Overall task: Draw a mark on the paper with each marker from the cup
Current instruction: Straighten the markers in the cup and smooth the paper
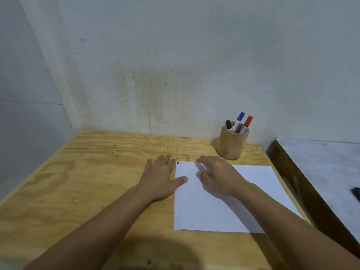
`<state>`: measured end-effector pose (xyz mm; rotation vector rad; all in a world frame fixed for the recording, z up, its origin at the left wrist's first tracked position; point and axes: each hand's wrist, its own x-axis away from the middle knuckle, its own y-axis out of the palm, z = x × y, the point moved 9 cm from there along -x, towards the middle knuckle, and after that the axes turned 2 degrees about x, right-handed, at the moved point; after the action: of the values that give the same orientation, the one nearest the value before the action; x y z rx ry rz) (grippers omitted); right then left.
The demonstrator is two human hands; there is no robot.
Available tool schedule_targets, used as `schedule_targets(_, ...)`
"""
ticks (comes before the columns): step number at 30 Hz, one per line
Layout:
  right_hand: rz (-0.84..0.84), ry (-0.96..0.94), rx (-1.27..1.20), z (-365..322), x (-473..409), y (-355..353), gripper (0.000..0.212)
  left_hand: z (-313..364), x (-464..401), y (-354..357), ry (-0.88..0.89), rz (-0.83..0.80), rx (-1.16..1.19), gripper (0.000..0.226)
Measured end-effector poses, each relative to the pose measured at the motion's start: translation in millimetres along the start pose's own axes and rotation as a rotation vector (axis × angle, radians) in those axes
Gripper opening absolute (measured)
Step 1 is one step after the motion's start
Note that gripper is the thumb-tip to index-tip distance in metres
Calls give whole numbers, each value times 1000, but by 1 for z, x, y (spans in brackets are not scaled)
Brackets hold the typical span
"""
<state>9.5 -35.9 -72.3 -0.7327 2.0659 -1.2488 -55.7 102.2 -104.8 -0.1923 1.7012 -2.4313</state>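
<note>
A white sheet of paper (204, 211) lies on the wooden table (87, 182), with three short marks (178, 163) in black, blue and red at its far left corner. My left hand (161, 178) rests flat on the table, thumb on the paper's left edge. My right hand (218, 176) hovers over the paper's far part, fingers spread, holding nothing. A wooden cup (232, 144) stands behind the paper at the right. In it are a black marker (228, 124), a blue-capped marker (239, 119) and a red-capped marker (247, 122).
A stained wall rises right behind the table. To the right, a separate pale-topped surface (327, 168) with a dark wooden edge stands close by, with a dark object (355, 191) at the frame's edge.
</note>
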Motion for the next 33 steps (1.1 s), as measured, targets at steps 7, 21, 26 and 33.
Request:
schedule_targets(7,68,-54,72,0,15,6,22,-3,3,6,43,58,-74,82)
schedule_targets(21,115,119,147,26,59,-19,32,-4,4,7,31,87,-108,98)
schedule_targets(26,75,189,156,45,91,-21,41,1,23,1,3,143,-58,97)
schedule_targets(33,97,187,155,46,93,-24,39,8,68,4,-67,75,-32,110)
